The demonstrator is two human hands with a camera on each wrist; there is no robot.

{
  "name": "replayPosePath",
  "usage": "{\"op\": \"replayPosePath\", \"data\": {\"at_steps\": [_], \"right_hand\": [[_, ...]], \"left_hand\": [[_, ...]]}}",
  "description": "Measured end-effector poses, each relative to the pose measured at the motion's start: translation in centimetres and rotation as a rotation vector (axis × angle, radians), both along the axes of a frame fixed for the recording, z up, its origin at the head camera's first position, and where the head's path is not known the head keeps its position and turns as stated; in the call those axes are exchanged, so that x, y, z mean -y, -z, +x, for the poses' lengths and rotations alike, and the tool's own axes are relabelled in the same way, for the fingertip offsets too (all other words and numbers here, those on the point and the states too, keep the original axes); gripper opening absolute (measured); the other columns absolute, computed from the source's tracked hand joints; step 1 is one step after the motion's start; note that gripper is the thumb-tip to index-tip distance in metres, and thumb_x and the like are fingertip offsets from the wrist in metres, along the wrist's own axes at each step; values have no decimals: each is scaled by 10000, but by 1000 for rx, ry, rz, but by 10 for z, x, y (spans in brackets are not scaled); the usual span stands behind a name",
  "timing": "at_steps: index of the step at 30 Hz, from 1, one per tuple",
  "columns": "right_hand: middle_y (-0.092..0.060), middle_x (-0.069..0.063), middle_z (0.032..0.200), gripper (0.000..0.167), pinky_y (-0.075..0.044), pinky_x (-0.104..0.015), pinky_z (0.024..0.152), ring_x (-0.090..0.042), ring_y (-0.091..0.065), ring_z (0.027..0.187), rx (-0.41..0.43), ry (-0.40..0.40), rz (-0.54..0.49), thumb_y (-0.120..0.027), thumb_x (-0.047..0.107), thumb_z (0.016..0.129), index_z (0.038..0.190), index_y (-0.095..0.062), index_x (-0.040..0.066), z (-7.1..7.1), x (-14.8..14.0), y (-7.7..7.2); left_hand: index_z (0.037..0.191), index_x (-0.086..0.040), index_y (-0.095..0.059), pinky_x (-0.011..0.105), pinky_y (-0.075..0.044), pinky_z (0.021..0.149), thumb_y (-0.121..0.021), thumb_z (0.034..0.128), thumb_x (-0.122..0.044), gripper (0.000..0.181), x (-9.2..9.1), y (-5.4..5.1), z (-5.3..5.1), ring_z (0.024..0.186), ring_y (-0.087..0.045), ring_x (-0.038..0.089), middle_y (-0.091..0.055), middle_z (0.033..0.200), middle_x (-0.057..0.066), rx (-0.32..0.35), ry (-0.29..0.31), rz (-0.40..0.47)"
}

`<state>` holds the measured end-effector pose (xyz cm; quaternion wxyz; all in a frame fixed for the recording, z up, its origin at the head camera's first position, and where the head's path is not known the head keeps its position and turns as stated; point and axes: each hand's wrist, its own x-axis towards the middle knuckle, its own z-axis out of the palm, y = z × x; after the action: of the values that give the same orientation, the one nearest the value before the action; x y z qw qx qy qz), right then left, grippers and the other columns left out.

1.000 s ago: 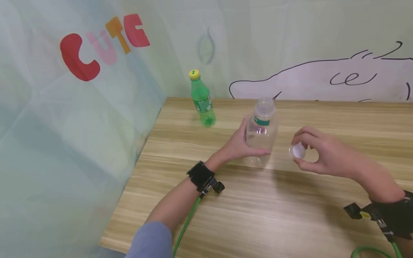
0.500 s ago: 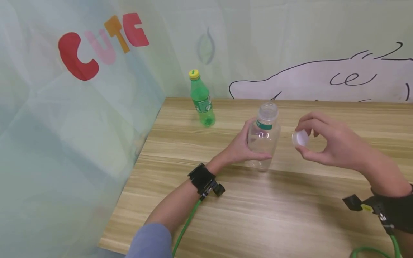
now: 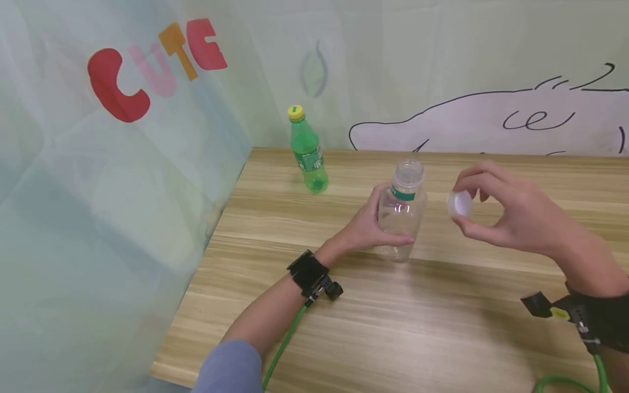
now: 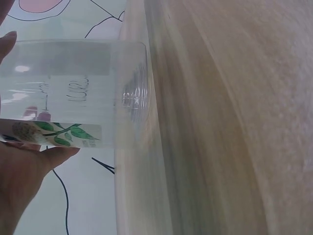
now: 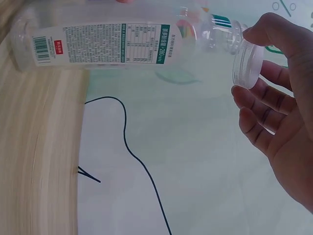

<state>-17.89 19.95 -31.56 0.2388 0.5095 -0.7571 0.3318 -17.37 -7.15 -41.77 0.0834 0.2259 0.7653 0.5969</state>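
The right hand point(image 5: 294, 120) pinches a ridged white cap point(image 5: 248, 63) near the neck point(image 5: 222, 38) of a clear bottle point(image 5: 102, 13) with a printed label point(image 5: 100, 44); a wooden table point(image 5: 41, 152) shows at left.

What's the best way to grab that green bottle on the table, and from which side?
Probably wrap round the green bottle at its label, coming from the person's side: it stands upright, its body looks round and slim there, and the wall rises behind it. The left hand is closer but grips the clear bottle, so it would likely need freeing first.
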Motion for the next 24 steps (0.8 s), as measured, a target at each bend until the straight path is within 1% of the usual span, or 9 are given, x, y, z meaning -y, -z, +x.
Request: {"op": "replayPosePath", "data": {"at_steps": [2, 6, 13, 24], "right_hand": [[-649, -84, 972, 578, -425, -134, 729, -49, -527, 856, -12, -4, -32, -568, 551, 991, 981, -656, -20, -1, 2, -2], [-653, -111, 959, 575, -419, -122, 746, -59, -531, 876, -20, -13, -63, -581, 523, 989, 966, -653, -47, -2, 4, -6], [-663, -128, 969, 578, -418, -123, 744, -73, -535, 879, -27, -13, -70, -583, 521, 989, 973, -656, -52, -2, 7, -10], [-663, -140, 947, 573, -408, -114, 747, -78, -535, 861, -32, -1, -95, -595, 513, 981, 959, -661, -56, -2, 9, -13]], "left_hand": [[1546, -210, -249, 354, -519, 1066, -940, 717, -58, 1090, 0, 1, 0, 1308, -552, 199, -518, 1469, 96, -5, 1, 3], [1528, -195, -257, 330, -512, 1067, -942, 712, -51, 1074, -1, 4, 0, 1307, -552, 198, -520, 1465, 97, -17, 4, 8], [1518, -207, -266, 357, -494, 1091, -943, 718, -71, 1057, -1, 7, 0, 1318, -543, 188, -517, 1474, 79, -18, -10, -11], [1526, -199, -282, 379, -452, 1141, -951, 730, -122, 1043, -1, 9, 2, 1359, -512, 173, -493, 1505, 54, 18, -33, -55]]}}
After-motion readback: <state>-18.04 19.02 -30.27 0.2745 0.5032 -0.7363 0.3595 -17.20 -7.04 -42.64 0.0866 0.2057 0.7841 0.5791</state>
